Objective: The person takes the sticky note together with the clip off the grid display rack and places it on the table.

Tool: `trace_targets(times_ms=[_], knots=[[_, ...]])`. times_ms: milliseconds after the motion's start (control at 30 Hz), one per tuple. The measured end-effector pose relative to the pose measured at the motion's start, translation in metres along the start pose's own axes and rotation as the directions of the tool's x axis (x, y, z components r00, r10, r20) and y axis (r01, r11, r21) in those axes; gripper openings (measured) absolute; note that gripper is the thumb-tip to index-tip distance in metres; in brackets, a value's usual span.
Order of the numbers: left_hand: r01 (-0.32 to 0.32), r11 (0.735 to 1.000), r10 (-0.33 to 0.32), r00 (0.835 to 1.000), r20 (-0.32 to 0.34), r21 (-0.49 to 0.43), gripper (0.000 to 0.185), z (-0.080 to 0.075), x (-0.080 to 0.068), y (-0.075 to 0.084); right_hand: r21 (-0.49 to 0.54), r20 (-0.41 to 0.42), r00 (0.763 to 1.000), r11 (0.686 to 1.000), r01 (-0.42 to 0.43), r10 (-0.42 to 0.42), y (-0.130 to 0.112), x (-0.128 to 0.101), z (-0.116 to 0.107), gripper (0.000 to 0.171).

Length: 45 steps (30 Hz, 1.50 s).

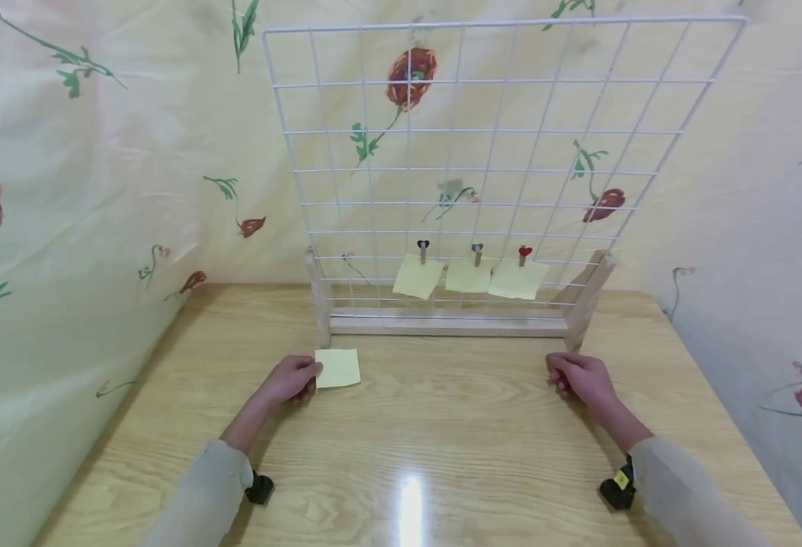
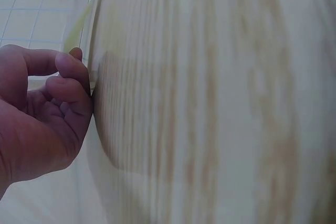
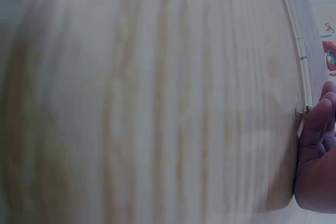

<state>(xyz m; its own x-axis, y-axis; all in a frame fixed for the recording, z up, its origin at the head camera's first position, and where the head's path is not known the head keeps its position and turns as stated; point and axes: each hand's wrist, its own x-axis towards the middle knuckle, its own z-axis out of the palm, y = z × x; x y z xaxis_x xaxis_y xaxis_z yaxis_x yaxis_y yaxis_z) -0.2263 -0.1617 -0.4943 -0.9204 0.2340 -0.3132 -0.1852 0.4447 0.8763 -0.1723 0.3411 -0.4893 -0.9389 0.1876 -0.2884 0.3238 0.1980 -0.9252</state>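
My left hand [image 1: 294, 377] pinches the left edge of a pale yellow paper note [image 1: 337, 368] between thumb and fingers, low over the table. From the left wrist view, the note [image 2: 77, 30] rises edge-on beyond the fingertips. Over on the right, my right hand [image 1: 581, 377] is curled near the rack's right foot. At its fingertips the right wrist view shows the tip of a small clothespin [image 3: 307, 109], mostly hidden by the fingers. Three similar notes hang in a row low on the white wire grid [image 1: 462, 131], the leftmost note [image 1: 417, 276] under a dark heart-topped clothespin [image 1: 423, 251].
The grid stands in a wooden base [image 1: 448, 327] at the back of the wood-grain table [image 1: 346, 456]. A red heart clothespin [image 1: 524, 256] holds the rightmost note [image 1: 518, 279]. Flowered cloth [image 1: 99, 152] hangs behind and along both sides.
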Motion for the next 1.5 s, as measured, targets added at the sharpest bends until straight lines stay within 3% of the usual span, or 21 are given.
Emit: trace_targets(times_ms=[367, 467, 633, 933, 1500], knots=[[0.014, 0.998, -0.012, 0.999, -0.034, 0.058, 0.030, -0.0012, -0.0030, -0.0016, -0.068, -0.021, 1.000, 0.997, 0.021, -0.023, 0.0005, 0.0063, 0.0036, 0.049], [0.001, 0.999, 0.001, 0.999, -0.039, 0.041, 0.025, -0.0010, -0.0028, -0.0021, -0.076, -0.030, 0.999, 0.997, 0.026, -0.028, 0.0007, 0.0068, 0.0039, 0.048], [-0.026, 1.000, 0.026, 0.999, -0.025, 0.011, 0.036, -0.0021, -0.0013, -0.0039, -0.084, -0.053, 0.998, 0.996, 0.041, -0.046, -0.0003, 0.0058, 0.0048, 0.047], [-0.015, 1.000, 0.015, 1.000, -0.010, -0.021, 0.043, -0.0029, 0.0004, -0.0042, -0.094, -0.068, 0.997, 0.995, 0.037, -0.043, 0.0021, 0.0079, 0.0043, 0.043], [-0.006, 0.994, 0.008, 1.000, 0.023, -0.110, 0.044, -0.0032, 0.0006, -0.0080, 0.052, -0.062, 0.998, 0.998, -0.018, 0.021, 0.0006, 0.0028, -0.0004, 0.049]])
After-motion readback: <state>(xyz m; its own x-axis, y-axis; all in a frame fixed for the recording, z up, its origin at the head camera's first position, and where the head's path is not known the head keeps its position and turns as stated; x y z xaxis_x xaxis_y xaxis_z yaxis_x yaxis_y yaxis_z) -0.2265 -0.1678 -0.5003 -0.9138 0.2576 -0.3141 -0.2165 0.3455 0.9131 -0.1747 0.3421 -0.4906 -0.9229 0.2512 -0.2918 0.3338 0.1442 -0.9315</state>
